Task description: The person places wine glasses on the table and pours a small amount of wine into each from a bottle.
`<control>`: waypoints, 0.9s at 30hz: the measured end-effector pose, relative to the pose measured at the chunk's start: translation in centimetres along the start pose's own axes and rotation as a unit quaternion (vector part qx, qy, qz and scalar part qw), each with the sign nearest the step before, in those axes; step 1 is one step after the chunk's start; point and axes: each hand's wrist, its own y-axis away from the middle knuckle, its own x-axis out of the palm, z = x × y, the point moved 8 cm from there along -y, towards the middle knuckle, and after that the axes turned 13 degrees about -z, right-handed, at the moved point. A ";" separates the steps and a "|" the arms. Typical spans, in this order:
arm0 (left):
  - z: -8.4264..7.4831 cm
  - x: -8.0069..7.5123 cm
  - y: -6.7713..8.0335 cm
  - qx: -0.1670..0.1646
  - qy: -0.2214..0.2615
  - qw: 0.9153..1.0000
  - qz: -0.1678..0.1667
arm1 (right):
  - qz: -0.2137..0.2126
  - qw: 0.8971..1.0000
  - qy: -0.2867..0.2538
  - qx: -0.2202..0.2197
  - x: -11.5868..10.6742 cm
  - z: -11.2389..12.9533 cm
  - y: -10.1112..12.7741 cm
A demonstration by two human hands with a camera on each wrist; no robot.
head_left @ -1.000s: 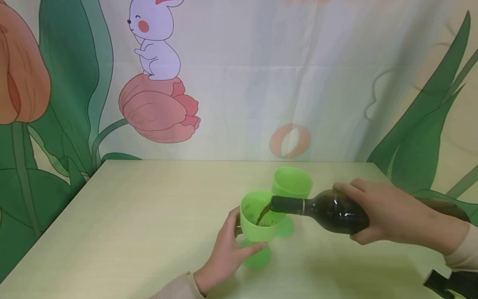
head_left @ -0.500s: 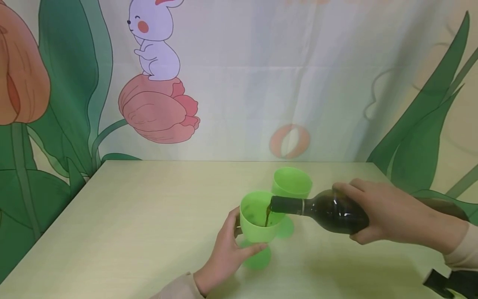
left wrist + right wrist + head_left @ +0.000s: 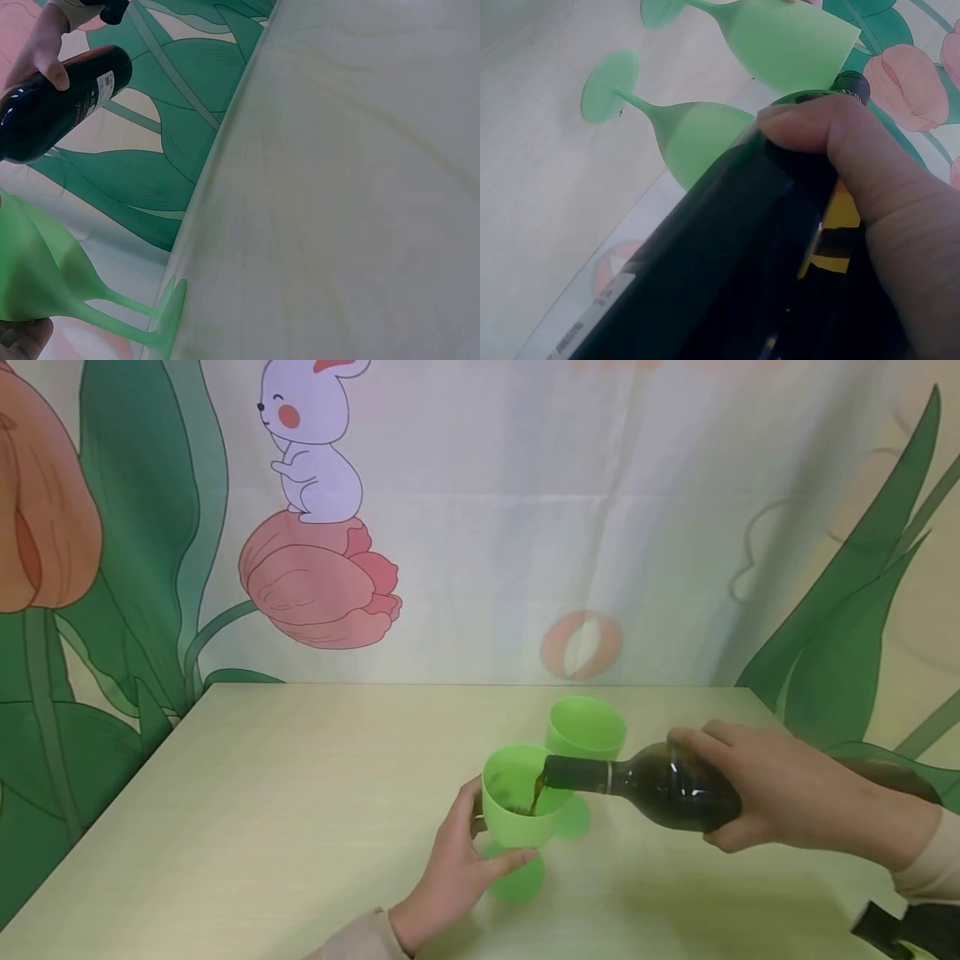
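My left hand (image 3: 457, 860) grips the nearer green plastic goblet (image 3: 522, 832) round the lower bowl, its foot at the table. From the right, my right hand (image 3: 780, 789) holds a dark wine bottle (image 3: 678, 787) by its body, tilted nearly level. The bottle's mouth is over the goblet's rim, and a thin stream of dark liquid (image 3: 537, 795) runs down into the bowl. Just behind stands a second green goblet (image 3: 588, 725), partly hidden by the bottle neck. In the right wrist view the thumb lies across the bottle (image 3: 697, 255), whose white label shows at the edge.
Both goblets are on a pale wooden table (image 3: 300, 793). Its far edge meets a cloth backdrop (image 3: 465, 527) printed with a rabbit, tulips and leaves. A black object (image 3: 918, 931), apparently gear on the right wrist, shows at the lower right.
The liquid stream has turned from slanting left to falling more steeply, and some dark liquid now shows low in the nearer bowl. Both hands, bottle and goblets stay almost still.
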 end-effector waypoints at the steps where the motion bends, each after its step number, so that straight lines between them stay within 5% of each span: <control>1: 0.0 0.0 0.0 0.000 -0.001 1.000 0.000 | -0.001 1.000 0.000 -0.001 0.0 0.0 0.0; 27: 0.0 0.0 0.0 0.000 0.000 1.000 -0.002 | 0.005 1.000 -0.017 -0.001 0.4 -0.1 0.2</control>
